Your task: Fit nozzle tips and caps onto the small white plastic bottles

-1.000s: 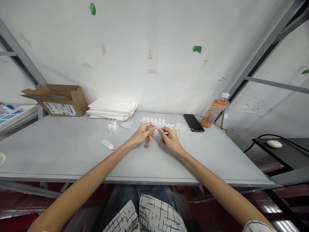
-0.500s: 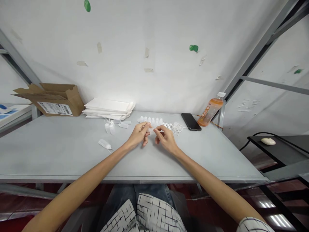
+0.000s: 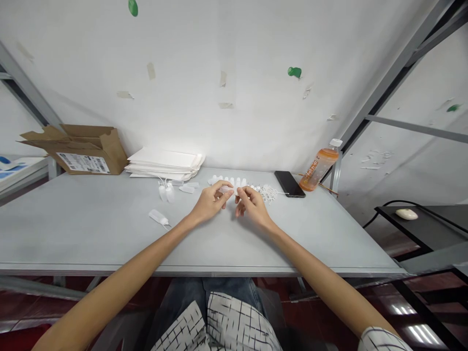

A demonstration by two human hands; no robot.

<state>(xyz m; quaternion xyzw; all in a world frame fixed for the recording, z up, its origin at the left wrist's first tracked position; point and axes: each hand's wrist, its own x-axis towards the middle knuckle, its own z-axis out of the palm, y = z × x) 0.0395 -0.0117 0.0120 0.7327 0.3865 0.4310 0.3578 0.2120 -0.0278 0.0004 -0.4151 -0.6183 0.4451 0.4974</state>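
The left hand (image 3: pixel 210 204) pinched a small white plastic piece (image 3: pixel 226 189) in its grip; the right hand (image 3: pixel 253 207) curled just beside it, its grip impossible to read.

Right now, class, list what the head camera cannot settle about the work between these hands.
Head view: the fingers of the left hand and right hand hide most of whatever lies between them.
Head view: the row of small white plastic pieces is partly behind those fingers and too small to identify.
Head view: the white tangle of loops is too small to separate.
Head view: the orange bottle's label is too small to read.
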